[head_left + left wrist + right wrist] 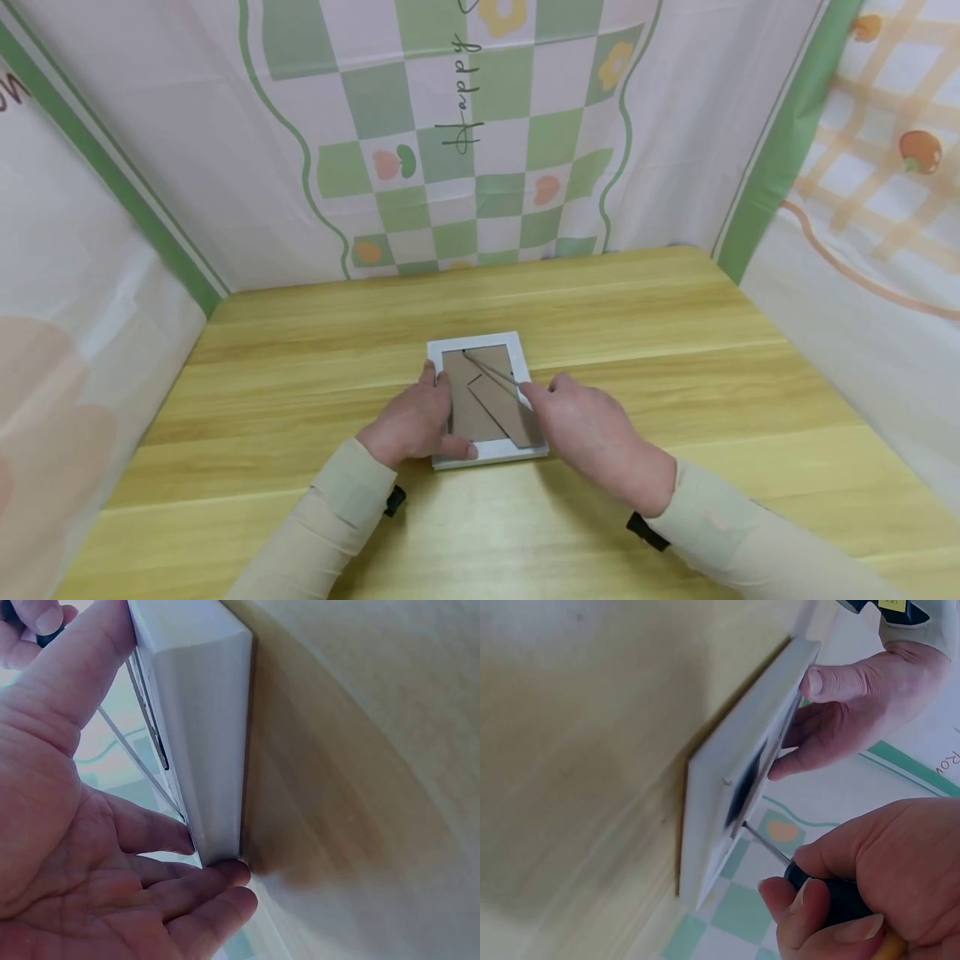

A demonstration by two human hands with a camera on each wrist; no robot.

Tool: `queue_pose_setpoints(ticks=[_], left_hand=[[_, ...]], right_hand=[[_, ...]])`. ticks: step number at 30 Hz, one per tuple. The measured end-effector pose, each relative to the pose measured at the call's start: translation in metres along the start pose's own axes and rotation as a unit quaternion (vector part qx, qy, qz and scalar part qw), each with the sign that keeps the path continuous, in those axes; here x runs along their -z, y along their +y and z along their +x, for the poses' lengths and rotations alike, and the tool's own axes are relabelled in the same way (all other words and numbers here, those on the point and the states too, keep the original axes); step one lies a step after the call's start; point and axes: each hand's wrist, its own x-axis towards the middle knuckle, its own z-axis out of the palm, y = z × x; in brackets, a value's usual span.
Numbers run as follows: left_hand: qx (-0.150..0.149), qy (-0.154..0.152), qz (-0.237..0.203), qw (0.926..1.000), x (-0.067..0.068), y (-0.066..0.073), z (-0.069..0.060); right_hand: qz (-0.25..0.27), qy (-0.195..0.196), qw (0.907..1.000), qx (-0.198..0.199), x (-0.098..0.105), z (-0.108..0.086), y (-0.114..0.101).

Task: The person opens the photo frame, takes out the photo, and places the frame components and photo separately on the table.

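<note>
A white picture frame [495, 452] lies back side up on the wooden table, its brown backing board [467, 412] and slanted stand leg [517, 421] showing. My left hand [416, 421] holds the frame at its near left corner; the thumb rests on the near rim and the fingers lie along the left side. In my right hand [592, 429] is a screwdriver [840, 896] with a dark and yellow handle, gripped between thumb and fingers. Its thin metal shaft [491, 369] slants across the board, the tip at the board's far left corner, by a small dark spot.
The wood-grain table [300, 358] extends around the frame on all sides. Behind it hangs a curtain [498, 142] with green checks and lettering, and printed cloth also encloses the left and right. Both sleeves are pale, with dark straps near the wrists.
</note>
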Motion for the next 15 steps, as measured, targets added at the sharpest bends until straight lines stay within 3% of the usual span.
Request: queue_pose_setpoints(ticks=[4,6,10,15], left_hand=[[0.000,0.000,-0.004,1.0000,0.000,0.001,0.000],[0.001,-0.001,-0.005,1.0000,0.000,0.001,0.000],[0.004,-0.004,-0.003,1.0000,0.001,0.002,0.000],[0.001,-0.005,0.002,1.0000,0.001,0.002,0.000]], right_hand=[[0.001,0.005,1.0000,-0.002,0.004,0.004,0.002],[0.008,-0.011,0.9998,-0.012,0.008,0.008,0.003],[0.038,-0.072,0.9960,-0.035,0.018,0.018,0.010],[0.100,-0.163,0.9804,-0.047,0.032,0.036,0.025]])
